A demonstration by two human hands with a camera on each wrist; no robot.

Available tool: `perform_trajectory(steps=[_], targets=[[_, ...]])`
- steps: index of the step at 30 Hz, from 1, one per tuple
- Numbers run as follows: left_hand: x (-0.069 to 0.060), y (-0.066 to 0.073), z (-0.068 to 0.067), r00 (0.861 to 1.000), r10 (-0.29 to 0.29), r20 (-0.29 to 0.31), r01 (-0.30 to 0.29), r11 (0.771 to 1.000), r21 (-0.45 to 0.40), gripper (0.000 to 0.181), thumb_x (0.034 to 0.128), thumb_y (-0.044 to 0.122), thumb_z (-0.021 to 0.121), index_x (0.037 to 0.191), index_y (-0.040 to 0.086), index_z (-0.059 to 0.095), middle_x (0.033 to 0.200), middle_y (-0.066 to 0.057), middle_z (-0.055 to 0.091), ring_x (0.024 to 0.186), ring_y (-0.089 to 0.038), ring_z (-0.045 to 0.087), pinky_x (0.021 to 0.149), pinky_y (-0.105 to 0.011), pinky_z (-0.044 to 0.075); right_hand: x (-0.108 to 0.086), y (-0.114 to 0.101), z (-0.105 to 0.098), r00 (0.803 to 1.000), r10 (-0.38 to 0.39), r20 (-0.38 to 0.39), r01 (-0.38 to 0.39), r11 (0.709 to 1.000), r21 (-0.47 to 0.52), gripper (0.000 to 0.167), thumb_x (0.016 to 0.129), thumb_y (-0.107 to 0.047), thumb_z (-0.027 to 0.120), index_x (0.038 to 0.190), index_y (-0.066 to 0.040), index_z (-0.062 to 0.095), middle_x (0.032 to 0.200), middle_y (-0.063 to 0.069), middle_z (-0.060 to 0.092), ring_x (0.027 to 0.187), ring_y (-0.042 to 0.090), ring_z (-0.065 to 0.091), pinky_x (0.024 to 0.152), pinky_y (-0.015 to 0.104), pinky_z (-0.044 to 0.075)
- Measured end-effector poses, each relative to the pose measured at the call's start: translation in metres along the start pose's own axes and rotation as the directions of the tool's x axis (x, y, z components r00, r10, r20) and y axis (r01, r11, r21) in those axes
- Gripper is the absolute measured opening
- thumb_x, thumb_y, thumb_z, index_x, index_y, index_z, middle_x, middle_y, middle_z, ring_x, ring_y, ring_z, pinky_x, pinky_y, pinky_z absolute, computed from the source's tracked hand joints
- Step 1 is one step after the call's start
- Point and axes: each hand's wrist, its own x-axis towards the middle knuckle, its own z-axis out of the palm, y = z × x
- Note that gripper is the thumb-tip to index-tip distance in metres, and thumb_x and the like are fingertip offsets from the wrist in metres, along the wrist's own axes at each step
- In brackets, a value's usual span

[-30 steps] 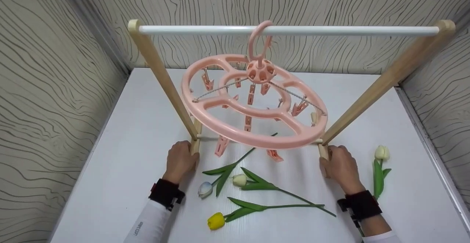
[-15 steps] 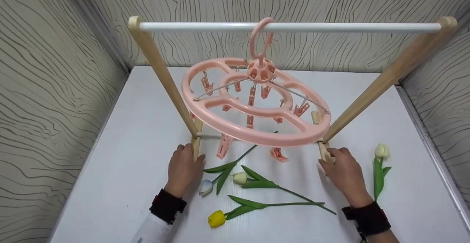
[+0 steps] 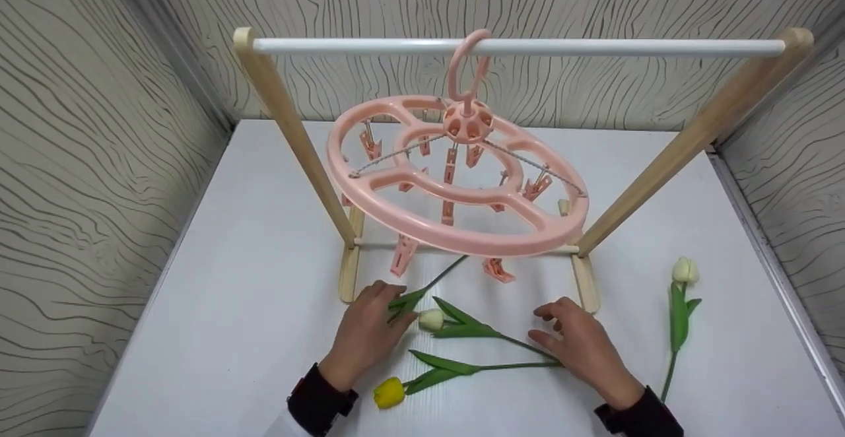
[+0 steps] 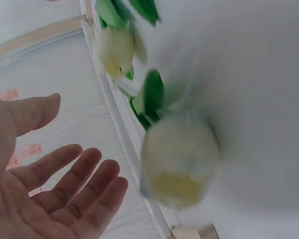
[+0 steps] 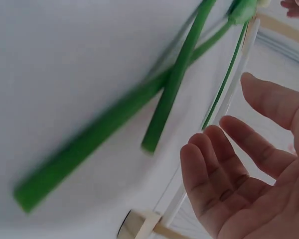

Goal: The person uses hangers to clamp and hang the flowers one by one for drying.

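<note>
My left hand is above the pale blue tulip, hiding its bloom in the head view. In the left wrist view the fingers spread with nothing between them, apart from that blurred bloom. A white tulip lies just right of the left thumb. Its stem crosses that of the yellow tulip, and my right hand hovers over the crossed stem ends. Right fingers are loosely bent and hold nothing. Beyond both hands, a pink round clip hanger hangs from the white bar.
A wooden-legged rack carries the bar, its left foot and right foot resting on the white table. Another white tulip lies at the right. Pink clips dangle below the hanger ring. Patterned walls stand behind and beside.
Both hands have let go of the rack's feet and come inward and nearer over the tulips. The rack stays about where it was; the hanger sways slightly.
</note>
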Motion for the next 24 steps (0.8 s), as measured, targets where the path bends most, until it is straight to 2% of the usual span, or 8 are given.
perform_trajectory(steps=[3, 6, 9, 12, 18, 24], targets=[[-0.002, 0.007, 0.004, 0.999, 0.026, 0.033, -0.026, 1.000, -0.003, 0.040, 0.0846, 0.028, 0.078, 0.115, 0.005, 0.064, 0.101, -0.007, 0.062, 0.087, -0.019, 0.058, 0.071, -0.030, 0.053, -0.001, -0.007, 0.008, 0.998, 0.012, 0.057, -0.012, 1.000, -0.009, 0.025, 0.075, -0.016, 0.085, 0.096, -0.013, 0.071, 0.087, -0.005, 0.058, 0.077, 0.010, 0.053, 0.066, 0.031, 0.048], [-0.004, 0.013, 0.009, 0.997, 0.012, 0.072, -0.010, 1.000, -0.020, 0.041, 0.0852, 0.029, 0.077, 0.116, 0.005, 0.064, 0.102, -0.006, 0.063, 0.087, -0.016, 0.057, 0.071, -0.029, 0.053, -0.003, -0.011, 0.015, 0.996, -0.003, 0.092, 0.007, 0.999, -0.051, 0.024, 0.074, -0.014, 0.085, 0.092, -0.015, 0.070, 0.083, -0.008, 0.054, 0.075, 0.009, 0.050, 0.064, 0.030, 0.046], [-0.004, 0.018, 0.014, 0.996, 0.005, 0.090, -0.002, 0.999, -0.036, 0.039, 0.0858, 0.028, 0.076, 0.116, 0.006, 0.064, 0.104, -0.006, 0.063, 0.091, -0.016, 0.058, 0.075, -0.029, 0.053, -0.003, -0.011, 0.021, 0.994, -0.027, 0.103, 0.038, 0.994, -0.098, 0.022, 0.074, -0.010, 0.084, 0.088, -0.017, 0.068, 0.079, -0.010, 0.051, 0.072, 0.007, 0.049, 0.063, 0.028, 0.046], [-0.004, 0.021, 0.019, 0.996, 0.025, 0.085, -0.021, 0.999, -0.045, 0.037, 0.0853, 0.026, 0.077, 0.115, 0.006, 0.065, 0.106, -0.004, 0.063, 0.092, -0.014, 0.059, 0.077, -0.028, 0.054, -0.004, -0.011, 0.023, 0.993, -0.061, 0.099, 0.072, 0.992, -0.108, 0.022, 0.075, -0.005, 0.082, 0.083, -0.017, 0.066, 0.076, -0.011, 0.050, 0.069, 0.006, 0.049, 0.061, 0.027, 0.045], [-0.002, 0.029, 0.024, 0.992, 0.114, 0.046, -0.111, 0.992, -0.058, 0.034, 0.0842, 0.026, 0.079, 0.110, 0.008, 0.067, 0.104, -0.003, 0.063, 0.093, -0.012, 0.059, 0.079, -0.025, 0.053, -0.007, -0.014, 0.020, 0.988, -0.136, 0.068, 0.144, 0.981, -0.128, 0.023, 0.075, 0.000, 0.081, 0.078, -0.017, 0.065, 0.071, -0.012, 0.049, 0.067, 0.005, 0.047, 0.058, 0.024, 0.043], [0.004, 0.041, 0.025, 0.979, 0.199, 0.036, -0.198, 0.980, -0.034, 0.030, 0.0835, 0.025, 0.079, 0.107, 0.011, 0.067, 0.101, 0.000, 0.061, 0.093, -0.009, 0.057, 0.075, -0.020, 0.052, -0.011, -0.020, 0.009, 0.972, -0.232, -0.034, 0.219, 0.949, -0.225, 0.024, 0.073, 0.001, 0.082, 0.077, -0.018, 0.068, 0.071, -0.013, 0.049, 0.068, 0.005, 0.049, 0.058, 0.022, 0.045]])
